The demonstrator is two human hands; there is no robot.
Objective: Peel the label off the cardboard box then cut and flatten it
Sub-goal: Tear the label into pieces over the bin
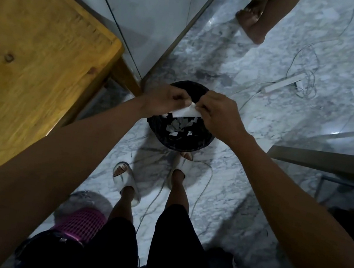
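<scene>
Both hands are pinching the label (185, 112) over the bin (179, 132), left hand (163, 102) and right hand (218, 112) at its top edge. It is looking thin, limp, sticky: grip edges.

The bin (179, 134) is standing on the floor (243, 189) just off the desk's (34, 55) near right corner. Paper scraps (177, 128) are lying in it, and both feet are standing just behind it.
</scene>
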